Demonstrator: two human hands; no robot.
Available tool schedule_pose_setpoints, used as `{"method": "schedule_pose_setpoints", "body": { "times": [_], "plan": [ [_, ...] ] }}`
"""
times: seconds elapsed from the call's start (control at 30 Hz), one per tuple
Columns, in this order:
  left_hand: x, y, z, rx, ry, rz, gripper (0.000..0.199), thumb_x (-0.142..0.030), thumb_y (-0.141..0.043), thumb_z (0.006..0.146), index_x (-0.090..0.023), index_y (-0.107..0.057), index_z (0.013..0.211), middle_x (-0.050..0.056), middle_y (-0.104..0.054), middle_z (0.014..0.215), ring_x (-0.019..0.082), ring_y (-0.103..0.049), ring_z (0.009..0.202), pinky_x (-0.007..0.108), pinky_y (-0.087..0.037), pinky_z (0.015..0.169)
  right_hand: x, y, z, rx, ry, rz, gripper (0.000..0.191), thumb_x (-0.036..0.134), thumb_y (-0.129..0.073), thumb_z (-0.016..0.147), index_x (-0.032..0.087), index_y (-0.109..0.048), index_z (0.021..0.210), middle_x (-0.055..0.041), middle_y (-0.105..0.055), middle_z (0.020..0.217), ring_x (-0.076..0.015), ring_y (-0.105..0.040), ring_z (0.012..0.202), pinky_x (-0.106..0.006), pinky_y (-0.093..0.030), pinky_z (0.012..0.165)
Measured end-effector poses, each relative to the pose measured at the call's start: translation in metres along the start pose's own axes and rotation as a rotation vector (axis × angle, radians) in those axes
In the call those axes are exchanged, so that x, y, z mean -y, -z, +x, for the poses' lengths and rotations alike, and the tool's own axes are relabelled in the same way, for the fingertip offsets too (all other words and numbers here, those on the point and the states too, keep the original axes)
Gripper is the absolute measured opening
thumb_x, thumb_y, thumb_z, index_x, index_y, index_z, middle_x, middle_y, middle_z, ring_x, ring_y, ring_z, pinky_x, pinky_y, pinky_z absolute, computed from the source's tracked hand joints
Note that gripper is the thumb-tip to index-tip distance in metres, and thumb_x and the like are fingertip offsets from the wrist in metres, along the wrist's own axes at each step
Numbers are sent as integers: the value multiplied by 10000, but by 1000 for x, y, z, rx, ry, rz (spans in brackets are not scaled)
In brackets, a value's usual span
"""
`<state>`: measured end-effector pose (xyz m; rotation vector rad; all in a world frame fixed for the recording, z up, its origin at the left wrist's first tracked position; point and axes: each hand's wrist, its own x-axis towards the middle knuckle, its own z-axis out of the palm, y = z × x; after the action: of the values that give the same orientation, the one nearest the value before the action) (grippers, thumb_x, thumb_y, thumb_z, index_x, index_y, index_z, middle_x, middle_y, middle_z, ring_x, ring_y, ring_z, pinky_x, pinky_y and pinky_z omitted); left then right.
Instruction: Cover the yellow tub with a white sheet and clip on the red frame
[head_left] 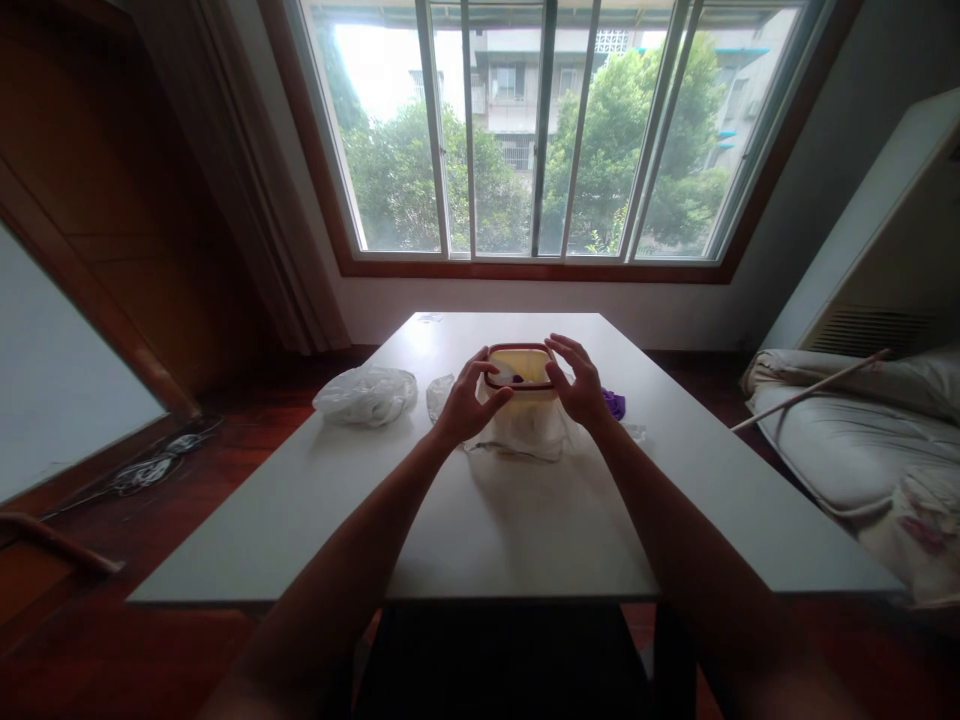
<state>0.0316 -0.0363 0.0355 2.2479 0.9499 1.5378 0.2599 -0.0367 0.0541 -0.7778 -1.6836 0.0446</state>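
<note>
Bare, slender forearms (379, 530) narrow at the wrists (444, 434), then widen into bare hands (465, 405) with slim fingers (571, 347).

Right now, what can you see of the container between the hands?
The container looks like plastic: pale yellow walls, a dark reddish-brown rim, rounded corners. It stands upright and open on the white table, with clear film around its lower part and something purple inside. The left hand and right hand flank it, fingers apparently touching the rim.
</note>
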Motion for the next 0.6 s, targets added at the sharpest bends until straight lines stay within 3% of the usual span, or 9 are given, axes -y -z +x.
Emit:
{"method": "schedule_pose_setpoints", "body": {
  "times": [0.17,0.43,0.6],
  "plan": [
    [-5,-1,1,-41,-43,-17,328,-446,-697,840,-205,-534,993,188,-483,1457,299,-448,1392,486,-447,1066,-13,3,-2,178,-117,203,366,542,-519,957,264,-737,1053,-65,-562,1413,-260,-486,1343,-475,-375,1138],
    [-12,-1,1,-86,-92,50,327,-482,-699,833,-216,-508,849,141,-587,1346,274,-524,1308,465,-428,1082,-9,3,-4,136,-122,181,435,590,-477,956,254,-748,910,-77,-645,1209,-259,-564,1195,-475,-413,1069],
    [-9,-3,1,-92,-45,15,294,-465,-477,974,-224,-541,819,111,-649,1281,244,-523,1311,477,-397,1117,-16,1,-5,173,-163,161,387,563,-553,913,230,-738,846,-94,-613,1273,-284,-538,1233,-503,-386,1085]
  ]
}}
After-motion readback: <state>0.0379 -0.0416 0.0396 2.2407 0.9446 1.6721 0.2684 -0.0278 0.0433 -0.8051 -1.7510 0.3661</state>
